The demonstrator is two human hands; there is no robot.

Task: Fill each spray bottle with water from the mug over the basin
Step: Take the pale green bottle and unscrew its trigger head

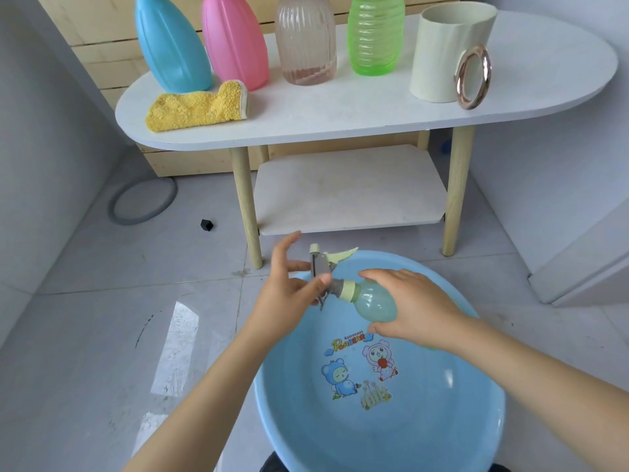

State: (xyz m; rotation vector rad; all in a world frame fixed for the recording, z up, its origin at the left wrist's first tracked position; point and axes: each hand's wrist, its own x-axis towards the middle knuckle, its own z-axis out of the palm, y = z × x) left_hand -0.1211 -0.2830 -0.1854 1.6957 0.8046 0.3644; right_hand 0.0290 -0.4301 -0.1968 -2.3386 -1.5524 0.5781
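Over the far side of a blue basin [425,434] I hold a pale green spray bottle [374,303] tilted on its side, neck to the left. My right hand [413,308] wraps its body. My left hand [292,287] pinches the grey-and-cream spray head [325,267] at the neck with thumb and fingers. A cream mug [442,56] with a rose-gold ring handle stands on the right of the white table [340,114]. Blue [170,46], pink [235,39], clear ribbed [304,42] and green [374,35] bottles stand in a row at the table's back, tops out of view.
A yellow cloth [197,107] lies at the table's left front. The table has wooden legs and a lower shelf [347,192]. On the tiled floor lie a grey hose loop [143,206] and a small black block [206,225]. Walls close in left and right.
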